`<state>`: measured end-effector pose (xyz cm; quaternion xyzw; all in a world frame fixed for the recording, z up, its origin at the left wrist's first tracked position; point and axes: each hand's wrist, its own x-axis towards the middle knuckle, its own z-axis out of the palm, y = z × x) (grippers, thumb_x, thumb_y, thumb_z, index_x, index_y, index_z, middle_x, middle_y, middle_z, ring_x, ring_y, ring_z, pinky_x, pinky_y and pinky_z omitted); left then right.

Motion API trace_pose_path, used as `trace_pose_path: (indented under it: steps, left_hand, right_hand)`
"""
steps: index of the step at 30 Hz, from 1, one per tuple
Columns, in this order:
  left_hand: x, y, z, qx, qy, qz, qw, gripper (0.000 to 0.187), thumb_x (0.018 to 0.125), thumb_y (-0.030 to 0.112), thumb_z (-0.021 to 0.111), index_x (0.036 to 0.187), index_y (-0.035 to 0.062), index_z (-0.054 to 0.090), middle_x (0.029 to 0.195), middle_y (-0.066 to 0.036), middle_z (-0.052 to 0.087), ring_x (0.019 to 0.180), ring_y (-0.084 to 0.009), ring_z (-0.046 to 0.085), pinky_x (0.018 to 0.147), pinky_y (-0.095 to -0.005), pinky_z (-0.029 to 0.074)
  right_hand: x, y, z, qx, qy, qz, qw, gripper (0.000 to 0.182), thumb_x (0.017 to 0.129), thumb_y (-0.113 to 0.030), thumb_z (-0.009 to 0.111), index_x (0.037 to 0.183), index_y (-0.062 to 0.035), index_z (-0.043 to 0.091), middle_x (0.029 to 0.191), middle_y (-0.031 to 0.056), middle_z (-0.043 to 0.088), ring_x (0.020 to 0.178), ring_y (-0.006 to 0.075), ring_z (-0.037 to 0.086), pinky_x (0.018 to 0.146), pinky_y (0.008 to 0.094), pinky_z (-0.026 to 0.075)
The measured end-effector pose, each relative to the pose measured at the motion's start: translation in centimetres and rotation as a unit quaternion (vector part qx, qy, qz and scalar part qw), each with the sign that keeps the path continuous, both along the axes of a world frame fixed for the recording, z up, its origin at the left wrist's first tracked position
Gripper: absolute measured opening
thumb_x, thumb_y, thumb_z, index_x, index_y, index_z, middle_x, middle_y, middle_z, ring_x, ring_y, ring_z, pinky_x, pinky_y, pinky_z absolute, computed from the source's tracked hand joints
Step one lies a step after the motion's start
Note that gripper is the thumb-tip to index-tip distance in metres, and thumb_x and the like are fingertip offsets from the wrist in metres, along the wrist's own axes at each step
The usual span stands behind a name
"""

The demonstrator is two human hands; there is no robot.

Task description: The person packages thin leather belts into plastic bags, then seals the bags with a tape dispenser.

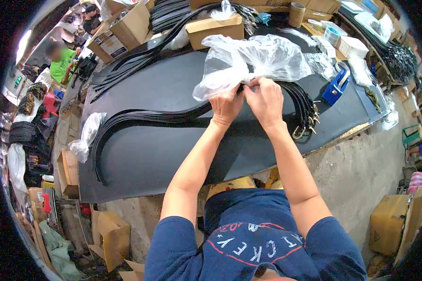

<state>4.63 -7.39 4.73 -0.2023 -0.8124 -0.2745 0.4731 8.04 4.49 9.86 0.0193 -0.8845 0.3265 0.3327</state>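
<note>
A bundle of long black belts (154, 115) lies across the dark tabletop (183, 161), its metal buckles (309, 122) at the right end. Over its middle sits a bunched clear plastic bag (272, 58). My left hand (226, 107) is closed at the bag's gathered part, fingers curled under the plastic. Close beside it, my right hand (266, 100) pinches the same gathered plastic between thumb and fingers. Both hands rest at the belts, which pass beneath them. The exact fold or knot between the fingertips is hidden.
A blue tape dispenser (335, 87) stands right of the buckles. Another clear plastic bag (90, 133) lies at the left edge. More black belts (126, 68) and a cardboard box (215, 31) are at the back. A person in green (61, 65) sits at far left.
</note>
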Motion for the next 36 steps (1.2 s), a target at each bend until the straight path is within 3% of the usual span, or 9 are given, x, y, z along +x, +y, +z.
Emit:
trace_pose_path:
  steps: [4,10,14,18,23,26,27,30,36]
  left_hand:
    - [0.1,-1.0,0.2,-0.015,-0.050,-0.027,0.998,0.025,0.074,0.016,0.066,0.099,0.0109,0.065,0.086,-0.009,0.066,0.073,-0.0303,0.063,0.065,-0.0393,0.049]
    - [2.1,-1.8,5.8,-0.240,-0.154,-0.043,0.957,0.021,0.077,0.011,0.060,0.098,0.0068,0.062,0.090,-0.010,0.064,0.084,-0.0283,0.061,0.073,-0.0388,0.048]
    - [-0.5,-2.2,1.6,-0.100,0.010,-0.149,0.984,0.036,0.078,0.012,0.063,0.114,0.0057,0.059,0.107,-0.013,0.062,0.098,-0.0275,0.060,0.083,-0.0378,0.047]
    - [0.6,-0.1,1.7,-0.001,-0.025,-0.118,0.993,0.039,0.079,0.006,0.060,0.118,0.0042,0.058,0.106,-0.016,0.063,0.099,-0.0321,0.059,0.086,-0.0401,0.046]
    - [0.9,0.1,1.3,-0.088,-0.173,-0.036,0.980,0.020,0.083,0.008,0.057,0.102,0.0022,0.060,0.092,-0.017,0.060,0.085,-0.0319,0.058,0.072,-0.0404,0.046]
    - [-0.2,0.1,0.3,0.133,-0.140,-0.175,0.965,0.026,0.084,0.017,0.059,0.107,0.0051,0.062,0.096,-0.015,0.063,0.087,-0.0308,0.060,0.075,-0.0395,0.048]
    - [-0.6,-0.5,0.3,0.030,-0.077,-0.128,0.988,0.022,0.086,0.016,0.059,0.104,0.0045,0.063,0.095,-0.014,0.063,0.088,-0.0279,0.059,0.077,-0.0378,0.047]
    - [-0.1,-2.1,1.9,-0.016,-0.095,-0.121,0.988,0.023,0.085,0.013,0.060,0.106,0.0034,0.062,0.098,-0.014,0.063,0.093,-0.0283,0.058,0.080,-0.0381,0.046]
    - [-1.5,-3.5,2.0,0.075,-0.143,-0.248,0.955,0.017,0.084,0.019,0.062,0.094,0.0045,0.062,0.090,-0.010,0.064,0.083,-0.0216,0.062,0.070,-0.0348,0.050]
  right_hand:
    - [0.3,0.6,0.8,-0.235,-0.053,0.182,0.953,0.014,0.071,-0.009,0.070,0.075,0.0026,0.064,0.057,-0.0016,0.054,0.055,0.0022,0.046,0.050,0.0202,0.038]
    - [0.3,2.4,-0.7,-0.245,-0.035,0.311,0.917,0.013,0.072,-0.009,0.072,0.075,0.0001,0.063,0.060,-0.0018,0.054,0.055,0.0031,0.047,0.051,0.0206,0.039]
    - [0.8,1.7,1.3,-0.149,0.062,0.302,0.940,0.013,0.076,-0.011,0.072,0.078,-0.0009,0.065,0.059,0.0012,0.058,0.048,0.0030,0.045,0.043,0.0203,0.035]
    - [1.8,2.4,3.3,-0.565,-0.233,0.328,0.720,0.028,0.085,-0.023,0.066,0.093,0.0040,0.063,0.055,0.0058,0.058,0.030,0.0044,0.038,0.030,0.0197,0.025]
    - [2.9,0.8,4.3,-0.359,-0.280,0.244,0.856,0.026,0.089,-0.023,0.060,0.083,0.0031,0.061,0.051,0.0027,0.053,0.034,0.0061,0.040,0.032,0.0225,0.028]
    - [2.1,0.5,2.7,-0.359,-0.248,0.318,0.841,0.029,0.089,-0.022,0.058,0.071,0.0004,0.056,0.051,0.0007,0.051,0.038,0.0057,0.041,0.035,0.0231,0.030]
    - [2.0,0.3,2.3,-0.373,-0.228,0.307,0.846,0.031,0.090,-0.019,0.056,0.066,-0.0002,0.051,0.050,0.0033,0.047,0.043,0.0072,0.045,0.040,0.0250,0.033]
    - [0.9,0.8,0.5,-0.175,-0.048,0.285,0.941,0.023,0.089,-0.014,0.054,0.072,0.0008,0.053,0.051,0.0083,0.044,0.048,0.0091,0.048,0.044,0.0277,0.036]
    - [1.3,3.0,0.4,0.012,0.026,0.380,0.925,0.010,0.076,0.002,0.060,0.086,0.0014,0.056,0.076,0.0125,0.053,0.070,0.0261,0.055,0.064,0.0329,0.045]
